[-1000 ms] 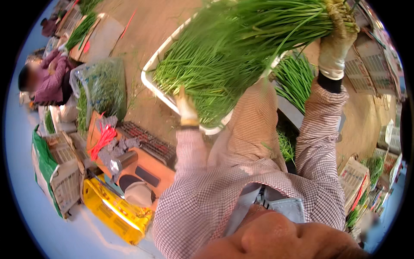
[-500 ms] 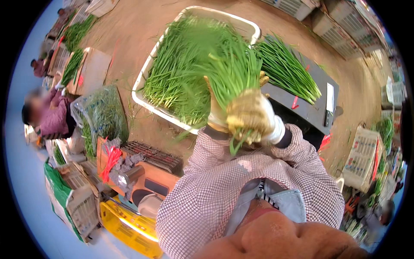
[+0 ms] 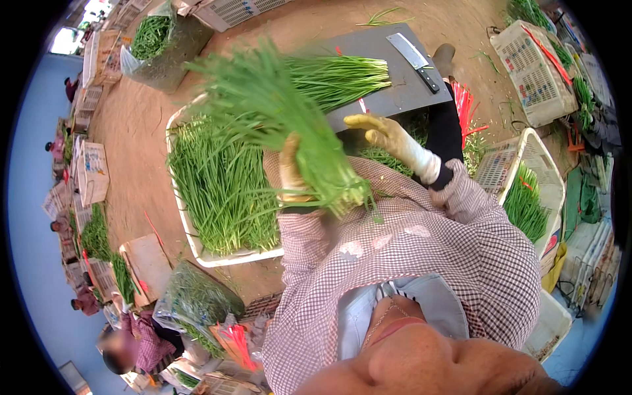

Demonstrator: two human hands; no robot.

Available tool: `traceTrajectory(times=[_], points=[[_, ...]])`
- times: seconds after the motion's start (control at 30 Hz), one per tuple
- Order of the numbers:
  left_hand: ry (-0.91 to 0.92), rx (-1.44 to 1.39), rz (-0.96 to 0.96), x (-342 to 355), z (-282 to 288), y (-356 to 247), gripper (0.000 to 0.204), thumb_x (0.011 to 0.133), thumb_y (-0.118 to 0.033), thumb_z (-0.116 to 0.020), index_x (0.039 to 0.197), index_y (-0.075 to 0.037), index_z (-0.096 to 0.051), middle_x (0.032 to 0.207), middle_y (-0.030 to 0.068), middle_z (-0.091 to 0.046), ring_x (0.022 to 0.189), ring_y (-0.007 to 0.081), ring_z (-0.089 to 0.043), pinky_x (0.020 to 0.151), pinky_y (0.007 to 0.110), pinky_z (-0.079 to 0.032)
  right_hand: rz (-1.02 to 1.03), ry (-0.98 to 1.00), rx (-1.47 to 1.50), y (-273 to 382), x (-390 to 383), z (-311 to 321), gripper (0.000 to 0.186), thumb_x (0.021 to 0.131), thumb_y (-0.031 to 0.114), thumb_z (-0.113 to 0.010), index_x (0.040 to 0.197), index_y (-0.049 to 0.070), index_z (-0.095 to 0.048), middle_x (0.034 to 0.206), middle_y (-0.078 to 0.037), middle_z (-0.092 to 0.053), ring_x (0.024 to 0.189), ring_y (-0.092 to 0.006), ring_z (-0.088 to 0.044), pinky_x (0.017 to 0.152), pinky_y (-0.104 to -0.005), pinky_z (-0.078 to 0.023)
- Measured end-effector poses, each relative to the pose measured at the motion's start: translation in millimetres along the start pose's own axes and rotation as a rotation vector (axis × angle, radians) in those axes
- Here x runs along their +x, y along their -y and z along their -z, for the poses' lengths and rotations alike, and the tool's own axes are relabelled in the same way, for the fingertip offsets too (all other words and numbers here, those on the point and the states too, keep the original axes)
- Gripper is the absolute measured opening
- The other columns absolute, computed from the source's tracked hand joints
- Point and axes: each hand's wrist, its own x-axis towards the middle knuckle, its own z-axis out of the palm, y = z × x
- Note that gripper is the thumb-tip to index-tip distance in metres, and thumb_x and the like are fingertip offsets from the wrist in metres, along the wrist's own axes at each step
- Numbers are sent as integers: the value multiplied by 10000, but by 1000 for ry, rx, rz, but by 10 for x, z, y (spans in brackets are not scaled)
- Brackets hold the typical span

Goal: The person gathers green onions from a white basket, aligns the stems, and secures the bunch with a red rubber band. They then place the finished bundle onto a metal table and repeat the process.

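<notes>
the gloved right hand (image 3: pixel 392 141) is empty, thumb and fingers spread, with a clear gap between it and the bunch. its fingertips show close to the near edge of the grey board (image 3: pixel 409 94), which has bare surface between its stalks and the knife (image 3: pixel 411 56). the gloved left hand (image 3: pixel 291 172) clasps the bunch of green stalks (image 3: pixel 299 128), thumb up along its left side; the other fingers seem to sit behind, though the stalks hide them. the pale cut ends point down toward the lap, the blurred leaf tips over the white tub (image 3: pixel 230 261). counted: one bunch held, one pile of stalks (image 3: pixel 339 78) on the board, one knife, one stalk-filled tub.
</notes>
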Motion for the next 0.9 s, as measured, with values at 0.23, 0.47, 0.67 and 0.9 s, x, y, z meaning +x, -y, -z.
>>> traceTrajectory(times=[0.23,0.47,0.67,0.9], points=[[205,677,159,887,-312,612,585,835,-174,-767,1323,-8,-489,1156,67,-601,1000,187,-599,851,326,-520,28,-195,312,219,552,641,611,920,448,-666,1330,12,-541,1238,-77,-634,1107,-157,-587,962,-317,-469],[596,1051,-327,2308,-1261,486,435,891,-262,-722,1201,23,-612,1053,68,-663,987,171,-612,867,326,-508,304,-479,-67,820,1039,1764,541,888,400,-727,1230,-2,-602,1117,-90,-689,1001,-165,-631,918,-318,-500],[677,893,-196,3604,-1433,700,290,912,-194,-712,1152,-41,-656,1120,29,-632,1013,152,-590,876,328,-507,298,-309,-277,529,1512,2929,774,820,520,-762,1383,55,-505,1338,-119,-579,1240,-212,-531,1035,-357,-446],[814,2116,-1094,4778,-1017,928,197,870,-88,-610,1034,-27,-700,815,131,-723,710,196,-699,659,321,-547,319,-223,-515,-56,1961,3408,785,832,443,-775,1413,17,-462,1310,-131,-607,1217,-217,-555,1044,-342,-428]])
